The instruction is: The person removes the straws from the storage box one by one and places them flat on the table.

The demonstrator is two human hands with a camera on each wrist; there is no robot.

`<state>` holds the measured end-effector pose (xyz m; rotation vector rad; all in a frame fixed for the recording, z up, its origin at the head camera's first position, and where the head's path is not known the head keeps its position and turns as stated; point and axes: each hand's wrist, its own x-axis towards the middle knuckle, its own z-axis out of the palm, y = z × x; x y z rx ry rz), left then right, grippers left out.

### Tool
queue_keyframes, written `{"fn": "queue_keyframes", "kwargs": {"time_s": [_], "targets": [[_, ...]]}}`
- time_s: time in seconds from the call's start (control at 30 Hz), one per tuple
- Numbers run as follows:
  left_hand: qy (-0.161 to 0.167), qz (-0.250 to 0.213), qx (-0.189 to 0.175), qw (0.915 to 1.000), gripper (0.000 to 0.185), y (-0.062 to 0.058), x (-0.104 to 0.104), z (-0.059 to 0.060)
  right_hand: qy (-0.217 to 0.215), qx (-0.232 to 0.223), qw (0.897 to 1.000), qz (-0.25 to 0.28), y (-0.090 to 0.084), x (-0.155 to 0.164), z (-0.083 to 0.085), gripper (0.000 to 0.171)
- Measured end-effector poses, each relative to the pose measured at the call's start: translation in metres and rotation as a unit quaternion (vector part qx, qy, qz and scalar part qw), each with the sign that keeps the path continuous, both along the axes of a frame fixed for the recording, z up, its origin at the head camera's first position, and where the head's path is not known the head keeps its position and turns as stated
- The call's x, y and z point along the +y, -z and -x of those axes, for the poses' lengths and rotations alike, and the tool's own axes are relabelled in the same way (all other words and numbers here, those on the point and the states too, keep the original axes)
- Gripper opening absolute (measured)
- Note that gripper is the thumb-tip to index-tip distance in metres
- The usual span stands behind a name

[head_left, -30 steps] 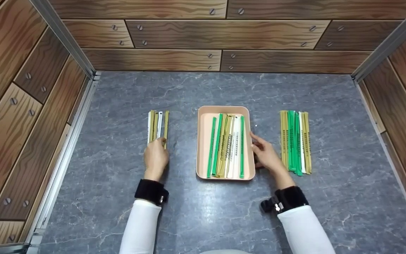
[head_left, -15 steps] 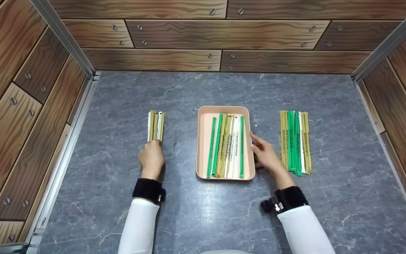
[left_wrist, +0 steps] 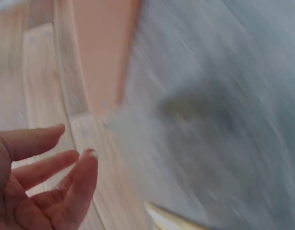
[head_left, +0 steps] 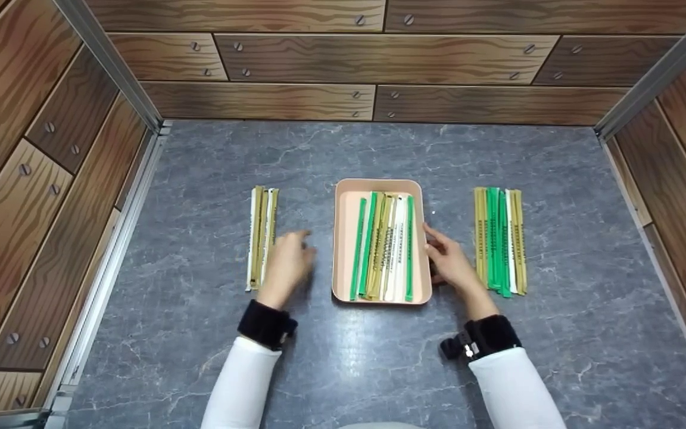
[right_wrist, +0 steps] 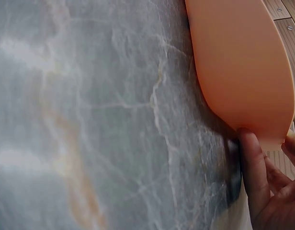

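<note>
A shallow pink tray (head_left: pixel 345 250) stands in the middle, holding a row of long, thin wrapped straws (head_left: pixel 401 238) in green, gold and white. My left hand (head_left: pixel 288 262) is between the left bundle of straws (head_left: pixel 258 238) and the tray, above the tabletop. In the left wrist view its thumb and fingers (left_wrist: pixel 87 177) are apart and loosely bent, with nothing between them. At the tray's right side, my right hand (head_left: pixel 450 259) touches the outer wall with extended fingers; in the right wrist view the thumb (right_wrist: pixel 251 148) lies at the tray's lower edge.
Another bundle of green, gold and white straws (head_left: pixel 496 244) lies on the right of the grey marbled tabletop (head_left: pixel 379 363). Wood-patterned panels (head_left: pixel 373 59) close off the back and both sides. A metal rail (head_left: pixel 114 256) runs along the left edge.
The rightmost gold straw of the left bundle moved left against the others. My left hand then let go and moved right, toward the tray. My right hand stayed at the tray.
</note>
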<state>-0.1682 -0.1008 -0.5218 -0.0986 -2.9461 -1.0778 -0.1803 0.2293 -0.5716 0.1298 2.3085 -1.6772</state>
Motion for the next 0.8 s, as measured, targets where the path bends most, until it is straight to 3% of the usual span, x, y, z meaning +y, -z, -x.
{"fn": "queue_keyframes", "kwargs": {"time_s": [0.17,0.33,0.43,0.57,0.8], "targets": [[0.092,-0.048,-0.048,0.9935,0.041,-0.006,0.038,-0.003,0.002,0.0,1.0,0.0,0.001,0.0,0.0,0.052],[0.144,0.017,-0.064,0.9874,0.037,-0.001,0.066,-0.007,0.003,-0.001,1.0,-0.001,0.001,-0.001,0.0,0.052],[0.161,0.077,-0.051,0.9826,0.027,0.004,0.076,-0.007,0.001,0.002,1.0,-0.002,0.001,-0.001,0.0,0.052],[0.158,0.134,-0.046,0.9772,0.019,0.011,0.086,-0.003,0.003,0.003,1.0,-0.002,0.001,-0.001,0.0,0.052],[0.154,0.155,-0.059,0.9739,0.019,0.02,0.093,0.001,0.004,0.013,1.0,-0.011,0.002,-0.001,0.001,0.052]]}}
